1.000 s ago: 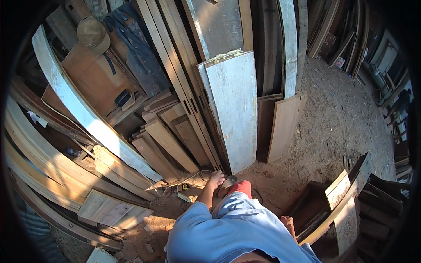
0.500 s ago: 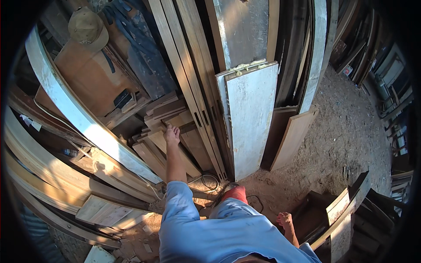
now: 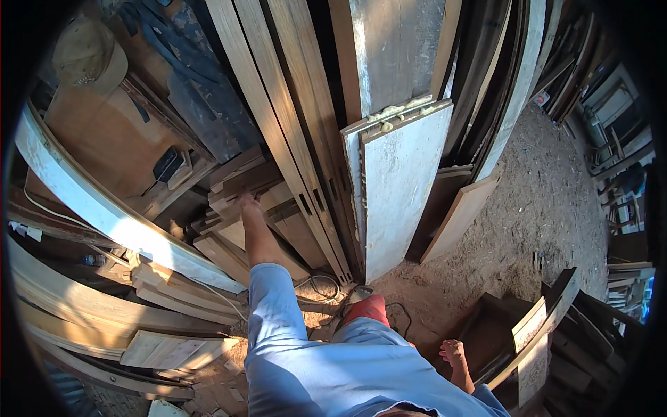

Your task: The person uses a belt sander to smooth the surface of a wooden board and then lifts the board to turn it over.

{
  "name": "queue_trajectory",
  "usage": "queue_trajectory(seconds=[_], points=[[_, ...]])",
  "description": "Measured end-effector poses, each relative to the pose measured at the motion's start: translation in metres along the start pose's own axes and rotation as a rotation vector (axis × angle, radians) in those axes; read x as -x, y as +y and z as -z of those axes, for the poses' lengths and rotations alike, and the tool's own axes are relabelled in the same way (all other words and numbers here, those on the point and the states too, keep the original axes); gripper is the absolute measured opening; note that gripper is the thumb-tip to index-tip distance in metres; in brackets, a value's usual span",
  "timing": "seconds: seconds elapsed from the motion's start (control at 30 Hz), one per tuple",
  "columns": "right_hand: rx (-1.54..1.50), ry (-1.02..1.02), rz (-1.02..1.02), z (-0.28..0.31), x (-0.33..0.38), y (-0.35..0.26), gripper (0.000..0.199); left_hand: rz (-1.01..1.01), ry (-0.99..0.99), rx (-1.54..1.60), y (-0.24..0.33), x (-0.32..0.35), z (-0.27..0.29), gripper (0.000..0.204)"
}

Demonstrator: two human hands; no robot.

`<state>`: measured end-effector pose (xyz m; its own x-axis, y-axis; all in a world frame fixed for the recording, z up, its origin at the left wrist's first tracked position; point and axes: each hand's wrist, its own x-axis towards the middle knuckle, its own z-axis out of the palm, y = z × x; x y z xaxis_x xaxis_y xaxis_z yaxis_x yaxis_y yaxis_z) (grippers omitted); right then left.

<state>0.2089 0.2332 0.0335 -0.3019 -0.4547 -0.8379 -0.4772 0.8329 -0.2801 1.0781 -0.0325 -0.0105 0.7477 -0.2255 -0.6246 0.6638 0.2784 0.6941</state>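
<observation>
My left arm stretches forward into a stack of short wooden boards (image 3: 295, 226). My left hand (image 3: 249, 203) is at the upper ends of these boards, in shadow. Its fingers are too dark to show whether they grip a board or only touch it. Low on the right, my right hand (image 3: 453, 352) hangs near my side, its fingers curled in with nothing visible in them. Beside it lies a dark wooden box-like piece (image 3: 490, 333) on the ground.
Long slotted timbers (image 3: 306, 160) lean upright ahead, next to white-painted panels (image 3: 403, 191). A curved white board (image 3: 139, 233) crosses the left side. A cap (image 3: 87, 55) hangs at upper left. Sawdust-covered ground (image 3: 531, 201) stretches to the right; a cord (image 3: 323, 286) lies near my foot.
My left hand has reached slightly farther into the board stack, and its fingers are less visible. The view has shifted a little. My right hand stays low at my side.
</observation>
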Motion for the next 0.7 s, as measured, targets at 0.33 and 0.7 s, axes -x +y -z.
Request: queue_trajectory(seconds=[0.33,0.7], points=[[-0.066,-0.027,0.107,-0.008,-0.024,0.008,0.025,-0.163,-0.434,0.449,0.0,0.119,0.095,0.045],[-0.218,-0.175,0.274,-0.008,-0.065,0.043,0.017,0.049,-0.942,0.142,-0.046,0.335,0.092,0.056]])
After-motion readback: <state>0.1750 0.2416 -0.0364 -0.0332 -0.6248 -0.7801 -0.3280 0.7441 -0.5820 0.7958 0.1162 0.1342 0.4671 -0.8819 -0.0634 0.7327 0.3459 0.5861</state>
